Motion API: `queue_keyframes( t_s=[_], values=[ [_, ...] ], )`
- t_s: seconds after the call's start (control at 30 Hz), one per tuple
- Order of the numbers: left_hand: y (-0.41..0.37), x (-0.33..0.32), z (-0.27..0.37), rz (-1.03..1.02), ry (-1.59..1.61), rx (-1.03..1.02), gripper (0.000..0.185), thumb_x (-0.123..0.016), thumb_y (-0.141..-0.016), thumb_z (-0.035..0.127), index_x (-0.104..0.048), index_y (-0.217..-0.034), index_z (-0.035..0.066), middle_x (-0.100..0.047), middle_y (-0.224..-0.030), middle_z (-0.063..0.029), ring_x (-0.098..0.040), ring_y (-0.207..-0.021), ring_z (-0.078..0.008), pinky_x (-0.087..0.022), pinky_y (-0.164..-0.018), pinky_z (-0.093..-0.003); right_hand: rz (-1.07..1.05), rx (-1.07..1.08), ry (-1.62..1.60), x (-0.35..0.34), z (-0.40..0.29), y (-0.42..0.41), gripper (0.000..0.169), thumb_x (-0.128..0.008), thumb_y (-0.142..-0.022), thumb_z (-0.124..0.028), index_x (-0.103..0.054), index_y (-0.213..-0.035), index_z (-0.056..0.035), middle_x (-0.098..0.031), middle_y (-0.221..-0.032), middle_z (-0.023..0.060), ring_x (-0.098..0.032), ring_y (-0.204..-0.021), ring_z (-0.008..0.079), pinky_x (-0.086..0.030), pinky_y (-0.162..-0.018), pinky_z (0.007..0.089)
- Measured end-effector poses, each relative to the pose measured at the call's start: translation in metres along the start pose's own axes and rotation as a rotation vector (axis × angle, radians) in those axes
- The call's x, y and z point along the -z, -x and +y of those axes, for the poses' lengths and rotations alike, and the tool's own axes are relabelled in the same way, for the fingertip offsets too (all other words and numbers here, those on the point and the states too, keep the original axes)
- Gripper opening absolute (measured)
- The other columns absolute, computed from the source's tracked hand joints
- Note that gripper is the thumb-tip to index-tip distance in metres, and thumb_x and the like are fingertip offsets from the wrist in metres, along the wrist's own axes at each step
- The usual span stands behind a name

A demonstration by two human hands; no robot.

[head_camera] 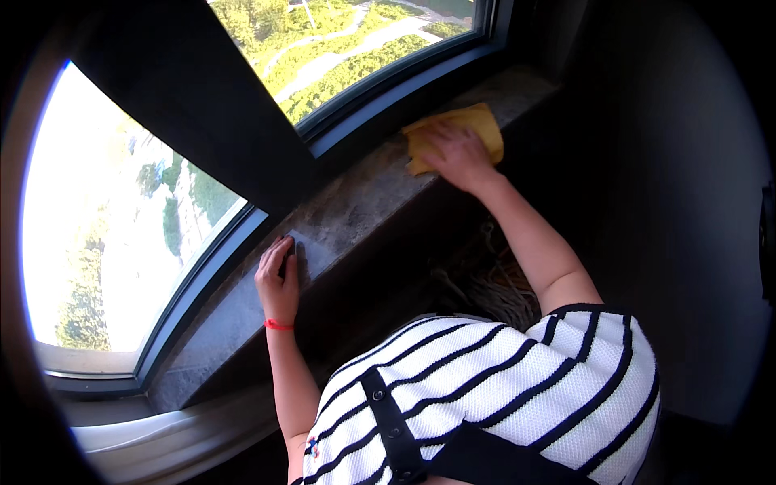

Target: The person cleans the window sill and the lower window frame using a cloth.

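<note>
My right hand (458,154) lies spread over a yellow cloth (488,130) and presses it on the mottled stone windowsill (364,203). The cloth reaches past my fingers on both sides, and one edge hangs over the sill's front edge. My left hand (277,270), with a red cord on its wrist, rests on the sill near the corner between the two windows. Something dark shows between its thumb and fingers; whether it is a held thing or shadow is unclear.
Window panes stand at the left (121,254) and the top (351,48), with a dark corner post (230,103) between them. A pale curtain (176,436) hangs at the lower left. Below the sill, in shade, is a bundle of cords or strands (503,297). A grey wall (679,242) rises at right.
</note>
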State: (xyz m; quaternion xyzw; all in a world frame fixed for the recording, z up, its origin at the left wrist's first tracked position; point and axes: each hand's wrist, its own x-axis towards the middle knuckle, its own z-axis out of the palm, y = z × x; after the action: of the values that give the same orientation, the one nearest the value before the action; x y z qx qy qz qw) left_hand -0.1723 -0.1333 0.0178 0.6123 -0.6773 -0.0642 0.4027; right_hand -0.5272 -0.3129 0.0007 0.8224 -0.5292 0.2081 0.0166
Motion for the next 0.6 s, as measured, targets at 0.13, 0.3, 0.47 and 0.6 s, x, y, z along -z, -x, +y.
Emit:
queue_keyframes(
  t_s=[0.13,0.3,0.47,0.6],
  values=[
    [-0.008,-0.008,0.017,-0.151,-0.222,-0.098,0.033,-0.062,-0.088,0.009,-0.064,-0.121,0.003,-0.059,-0.131,-0.0165,-0.050,-0.129,-0.0346,-0.039,-0.107,-0.0433,0.045,-0.322,0.088,0.014,0.088,-0.018,0.054,-0.046,-0.098,-0.049,-0.053,-0.138,-0.0138,-0.042,-0.151,0.0089,-0.033,-0.143,0.0238,-0.022,-0.116,0.0481],
    [-0.039,-0.058,0.060,-0.412,-0.313,-0.271,0.056,-0.062,-0.091,0.032,-0.049,-0.141,0.010,-0.039,-0.151,-0.0146,-0.031,-0.143,-0.0348,-0.025,-0.116,-0.0490,0.075,-0.050,0.067,-0.001,0.008,-0.001,0.050,-0.052,-0.095,-0.047,-0.058,-0.134,-0.0150,-0.045,-0.149,0.0087,-0.036,-0.141,0.0253,-0.024,-0.115,0.0481],
    [-0.055,-0.082,0.072,-0.431,-0.344,-0.295,0.065,-0.066,-0.087,0.036,-0.046,-0.143,0.011,-0.035,-0.154,-0.0138,-0.027,-0.145,-0.0333,-0.021,-0.118,-0.0495,0.237,0.127,-0.197,-0.003,-0.016,0.022,0.044,-0.064,-0.087,-0.042,-0.067,-0.121,-0.0142,-0.057,-0.137,0.0064,-0.049,-0.131,0.0250,-0.030,-0.110,0.0487],
    [-0.055,-0.079,0.074,-0.447,-0.341,-0.232,0.070,-0.069,-0.084,0.037,-0.045,-0.145,0.011,-0.034,-0.155,-0.0126,-0.026,-0.146,-0.0327,-0.020,-0.119,-0.0487,0.331,-0.050,-0.196,0.001,0.074,-0.004,0.032,-0.060,-0.092,-0.035,-0.070,-0.114,-0.0127,-0.064,-0.128,0.0080,-0.053,-0.127,0.0271,-0.032,-0.110,0.0489]
  ],
)
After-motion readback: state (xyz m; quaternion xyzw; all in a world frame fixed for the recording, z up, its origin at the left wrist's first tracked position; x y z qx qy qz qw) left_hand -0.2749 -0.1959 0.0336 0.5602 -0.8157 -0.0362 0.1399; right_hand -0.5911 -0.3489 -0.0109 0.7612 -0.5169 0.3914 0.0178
